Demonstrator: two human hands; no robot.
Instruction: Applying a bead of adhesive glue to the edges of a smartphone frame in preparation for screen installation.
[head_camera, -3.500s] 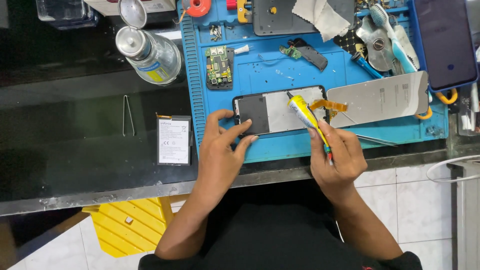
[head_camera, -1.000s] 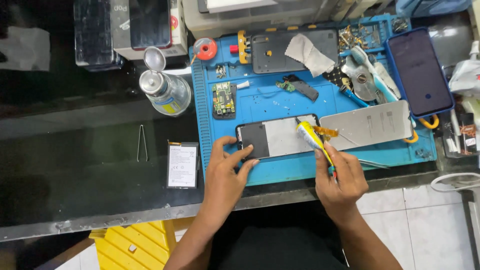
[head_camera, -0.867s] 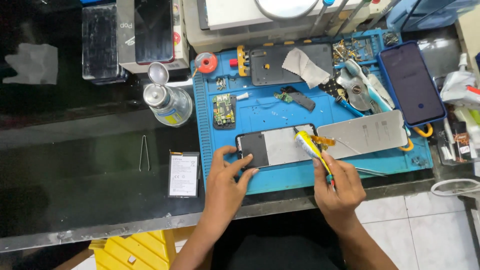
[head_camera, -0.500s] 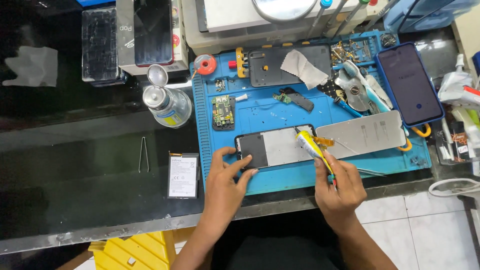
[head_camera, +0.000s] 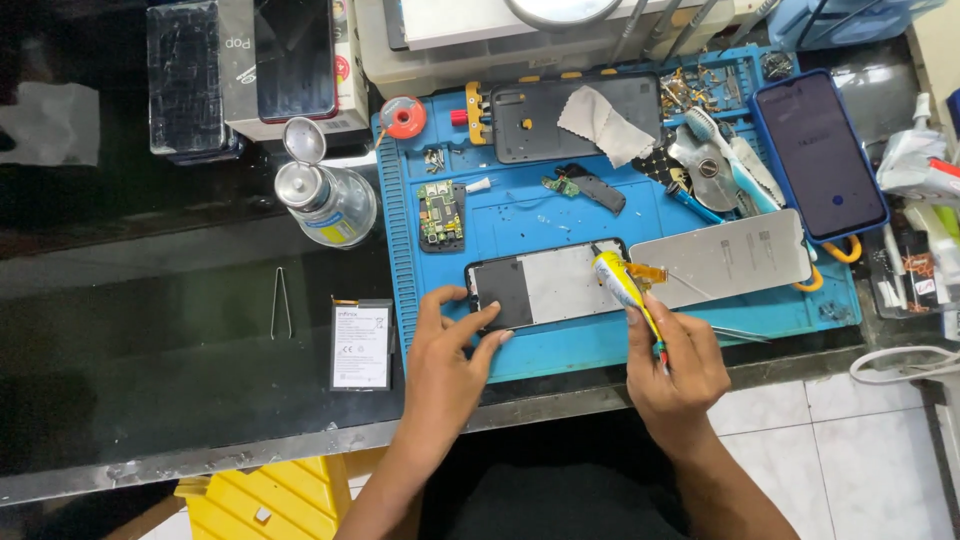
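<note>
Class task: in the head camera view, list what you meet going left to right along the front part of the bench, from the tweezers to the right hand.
Tweezers → flat battery → left hand → opened phone → yellow glue tube → right hand.

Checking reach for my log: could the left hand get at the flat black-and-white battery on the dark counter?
Probably yes: the left hand rests on the opened phone frame, holding nothing, and the flat black-and-white battery lies just beside it, unobstructed.

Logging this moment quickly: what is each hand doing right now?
Left hand: open, fingertips pressing on the opened phone.
Right hand: closed around the yellow glue tube, tip over the phone.
</note>
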